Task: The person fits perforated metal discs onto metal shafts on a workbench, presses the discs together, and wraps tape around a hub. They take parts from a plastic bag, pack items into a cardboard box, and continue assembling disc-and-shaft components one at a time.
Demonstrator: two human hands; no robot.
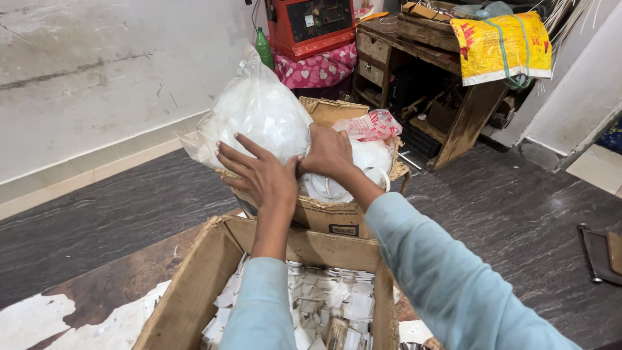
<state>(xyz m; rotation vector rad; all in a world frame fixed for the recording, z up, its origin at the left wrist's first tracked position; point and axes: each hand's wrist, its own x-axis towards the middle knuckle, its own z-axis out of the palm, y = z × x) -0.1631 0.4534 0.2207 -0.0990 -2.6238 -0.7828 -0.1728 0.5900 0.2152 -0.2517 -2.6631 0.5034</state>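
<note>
From the head view, looking down, my left hand point(262, 174) lies flat against the lower side of the big clear plastic bag stuffed with white material point(259, 113), fingers spread and stretched out along its surface, thumb turned toward my other hand. My right hand point(329, 152) is just beside it, touching at the thumbs, its fingers curled over and pressed down into the plastic where the bag meets the smaller white bundles; whether they pinch a fold of the film I cannot tell, since the fingertips are hidden.

The bag sits in the open brown cardboard box point(324, 214) farther from me, bulging well above its rim and leaning left. Beside it in the same box are a small clear bag with red print point(372, 124) and white round pieces point(327, 189) under my right wrist.

Nearer to me, under my 2 light blue sleeves point(440, 272), is a second open cardboard box point(188, 291) holding a heap of small white paper slips point(330, 301).

Both boxes stand on a dark stone floor point(518, 220). Beyond them are a green bottle point(263, 48), a red machine on a pink heart-patterned cloth point(304, 26), and a rough wooden desk point(421, 58) with a yellow printed sack point(502, 42) draped over it.
</note>
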